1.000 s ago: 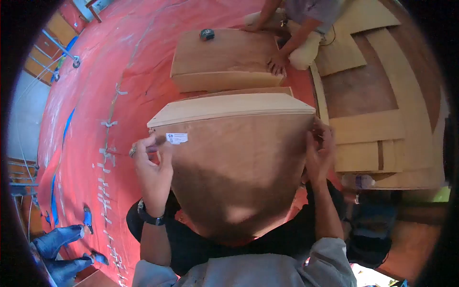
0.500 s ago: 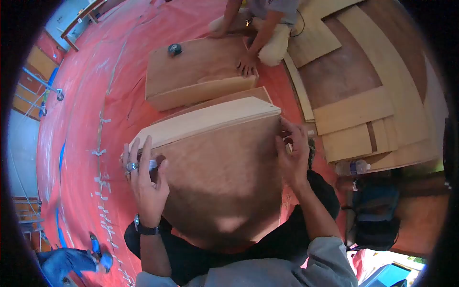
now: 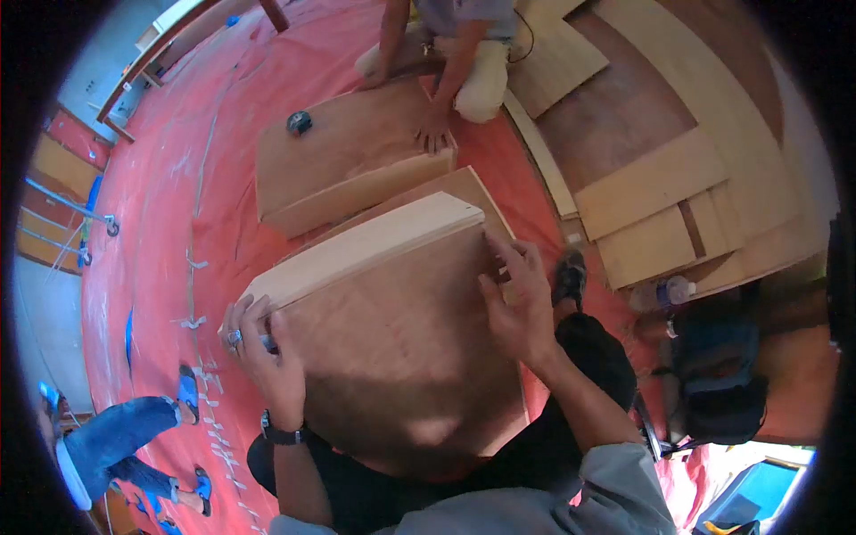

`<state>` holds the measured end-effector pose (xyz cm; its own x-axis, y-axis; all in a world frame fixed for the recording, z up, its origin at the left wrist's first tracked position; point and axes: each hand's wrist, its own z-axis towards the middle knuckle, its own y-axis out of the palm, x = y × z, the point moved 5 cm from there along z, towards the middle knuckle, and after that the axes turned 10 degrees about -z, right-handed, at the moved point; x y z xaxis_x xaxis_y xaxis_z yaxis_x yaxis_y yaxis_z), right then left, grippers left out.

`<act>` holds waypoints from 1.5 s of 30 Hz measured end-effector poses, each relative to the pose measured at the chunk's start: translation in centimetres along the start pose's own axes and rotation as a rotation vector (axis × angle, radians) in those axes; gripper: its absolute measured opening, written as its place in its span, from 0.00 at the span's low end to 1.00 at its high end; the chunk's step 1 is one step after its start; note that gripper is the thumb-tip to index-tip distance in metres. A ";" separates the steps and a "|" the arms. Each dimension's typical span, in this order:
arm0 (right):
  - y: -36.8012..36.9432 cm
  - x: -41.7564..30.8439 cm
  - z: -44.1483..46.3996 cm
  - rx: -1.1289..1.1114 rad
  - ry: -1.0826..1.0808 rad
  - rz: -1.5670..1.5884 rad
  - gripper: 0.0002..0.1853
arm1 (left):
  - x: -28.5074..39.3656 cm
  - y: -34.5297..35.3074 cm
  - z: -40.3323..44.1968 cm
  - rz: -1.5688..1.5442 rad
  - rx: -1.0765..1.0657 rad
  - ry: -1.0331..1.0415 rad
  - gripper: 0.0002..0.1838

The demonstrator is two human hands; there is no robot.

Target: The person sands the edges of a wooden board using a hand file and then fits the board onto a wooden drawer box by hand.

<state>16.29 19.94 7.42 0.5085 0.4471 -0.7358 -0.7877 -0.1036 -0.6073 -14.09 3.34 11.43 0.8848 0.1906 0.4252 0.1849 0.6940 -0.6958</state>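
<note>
In front of me stands a plywood box with a brown face. A pale wooden board runs along its far edge. My left hand, with a ring and a dark wristband, curls its fingers over the left end of that edge. At the right end my right hand grips the corner, thumb on the near side and fingers partly hidden. Beyond it a second plywood box lies on the floor, with a dark round tool on top. A co-worker's hand rests flat on that box.
Red sheeting covers the floor. Several plywood pieces lie at the right, near a plastic bottle. A person in jeans is at the lower left. A dark bag sits at the right.
The box's right end has shifted left in view, with my hands still at both ends. My left fingers have curled in more. The person in jeans has come further into view.
</note>
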 end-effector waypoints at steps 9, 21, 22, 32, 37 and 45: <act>-0.4 1.0 0.2 0.062 0.143 0.281 0.27 | -1.5 1.4 0.0 -0.051 0.099 -0.115 0.12; -3.3 3.3 -0.9 0.056 0.332 0.422 0.18 | -1.4 2.1 -0.6 -0.087 0.190 -0.140 0.17; -3.5 3.5 -1.1 0.040 0.364 0.427 0.17 | -1.5 2.1 -0.6 -0.107 0.181 -0.163 0.17; -2.1 3.1 -2.6 -0.038 0.120 0.216 0.13 | -2.2 1.8 -0.7 -0.098 0.092 -0.260 0.16; -0.9 1.9 -3.0 0.036 0.107 0.134 0.20 | -1.3 1.6 -0.3 0.118 -0.077 -0.136 0.18; -0.7 1.7 -3.2 0.030 0.043 0.113 0.25 | -0.8 1.1 -0.6 0.002 -0.098 -0.081 0.19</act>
<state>18.79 17.94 5.61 0.4296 0.3957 -0.8117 -0.8506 -0.1246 -0.5109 -14.34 3.58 9.96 0.8483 0.2504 0.4665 0.2273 0.6234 -0.7481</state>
